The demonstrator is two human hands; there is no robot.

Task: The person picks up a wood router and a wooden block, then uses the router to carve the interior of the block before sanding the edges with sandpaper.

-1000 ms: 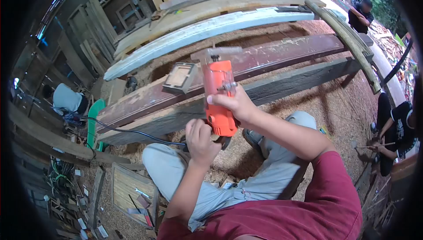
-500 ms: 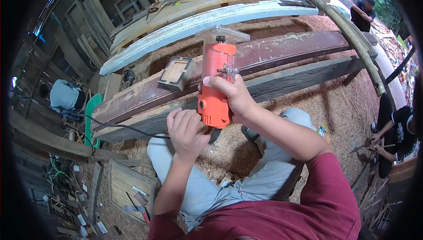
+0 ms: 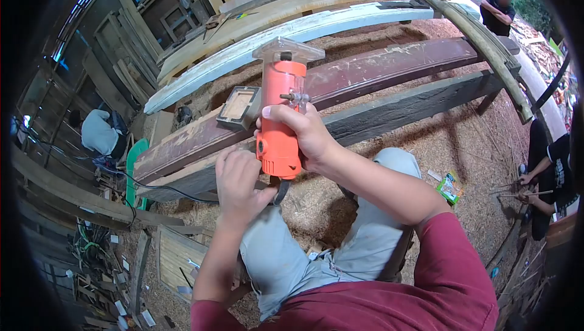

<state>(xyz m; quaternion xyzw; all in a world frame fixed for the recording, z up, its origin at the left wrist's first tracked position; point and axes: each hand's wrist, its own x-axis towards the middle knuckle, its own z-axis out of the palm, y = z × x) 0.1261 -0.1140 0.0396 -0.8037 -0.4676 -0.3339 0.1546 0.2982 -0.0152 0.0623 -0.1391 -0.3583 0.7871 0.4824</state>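
Observation:
An orange power tool (image 3: 281, 94) with a clear plastic base at its top end is held upright over my lap. My right hand (image 3: 298, 130) is wrapped round its body, the thumb across the front below a small bolt. Close to the tool's lower end is my left hand (image 3: 241, 179), its fingers bent together; what they grip, if anything, is hidden. A black cord leaves the tool's bottom and another stretch runs off to the left. Just left of the tool, a small square wooden frame (image 3: 239, 107) rests on the dark red beam (image 3: 365, 71).
A grey beam (image 3: 420, 100) lies nearest my knees. Beyond are a white beam (image 3: 267, 38) and a pole (image 3: 480, 45) lying across. A green chair (image 3: 135, 170) stands left. People are crouched left (image 3: 100, 133), at right (image 3: 550, 179) and standing at upper right (image 3: 497, 13).
The tool and both hands have shifted slightly left in view. My left knee has moved right, inward. The person at upper right now has arms folded.

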